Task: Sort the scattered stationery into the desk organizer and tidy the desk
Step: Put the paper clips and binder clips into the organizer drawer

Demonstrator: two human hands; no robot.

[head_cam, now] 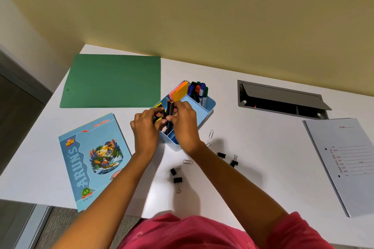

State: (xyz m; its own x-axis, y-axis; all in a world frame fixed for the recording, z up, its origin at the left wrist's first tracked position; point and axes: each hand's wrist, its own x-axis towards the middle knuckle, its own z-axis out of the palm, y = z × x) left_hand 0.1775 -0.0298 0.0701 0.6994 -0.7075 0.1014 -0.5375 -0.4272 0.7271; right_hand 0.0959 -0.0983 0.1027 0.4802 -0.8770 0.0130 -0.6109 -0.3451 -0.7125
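Head view: left hand and right hand meet, fingers curled round slim dark pencils standing in the smooth blue boxy organizer; black metal binder clips lie at five o'clock.

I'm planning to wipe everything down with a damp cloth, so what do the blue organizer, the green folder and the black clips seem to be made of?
Blue organizer: probably moulded plastic, smooth with a slight sheen and rounded corners.
Green folder: thin card, matte, lying flat with crisp edges.
Black clips: likely painted metal bodies with bare wire handles.
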